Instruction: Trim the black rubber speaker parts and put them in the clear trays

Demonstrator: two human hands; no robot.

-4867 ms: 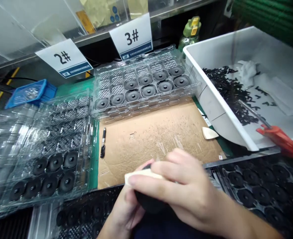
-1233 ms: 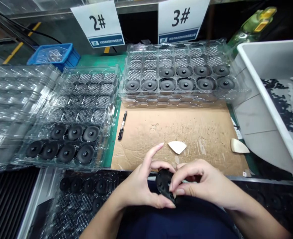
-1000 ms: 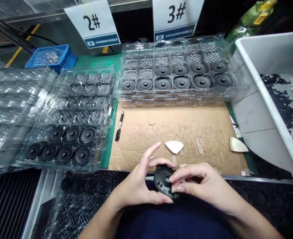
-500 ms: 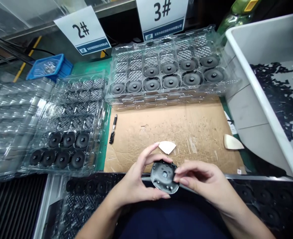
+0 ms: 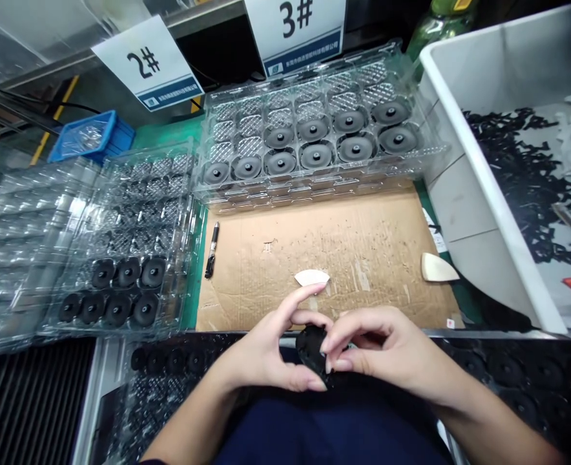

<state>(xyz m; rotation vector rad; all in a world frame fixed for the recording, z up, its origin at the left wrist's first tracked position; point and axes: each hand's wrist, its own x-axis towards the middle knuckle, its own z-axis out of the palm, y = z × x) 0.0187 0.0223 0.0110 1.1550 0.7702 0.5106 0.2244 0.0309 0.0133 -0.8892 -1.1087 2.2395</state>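
A round black plastic disc [image 5: 309,345] is held low in front of my body, tilted so that its face looks dark. My left hand [image 5: 278,355] is closed around its rim, thumb below and fingers above, with the index finger stretched out beyond it. At the disc's right side, the thumb and fingertips of my right hand [image 5: 370,342] are pinched together against it. Whatever small thing lies between those fingertips is hidden. Just past my left index fingertip, a white wedge-shaped piece [image 5: 311,277] lies on the cardboard [image 5: 314,232].
Clear trays with black discs stand at the back [image 5: 314,155] and left [image 5: 125,239]. A white bin [image 5: 489,187] on the right contains many small black parts [image 5: 518,174]. On the cardboard are a pen [image 5: 212,250] and a cream-coloured piece [image 5: 438,267]. A blue basket [image 5: 92,135] sits back left.
The disc has tilted, so its inner face no longer shows as plainly. My right fingertips have moved slightly left and down across its edge. The whole view has shifted a little.
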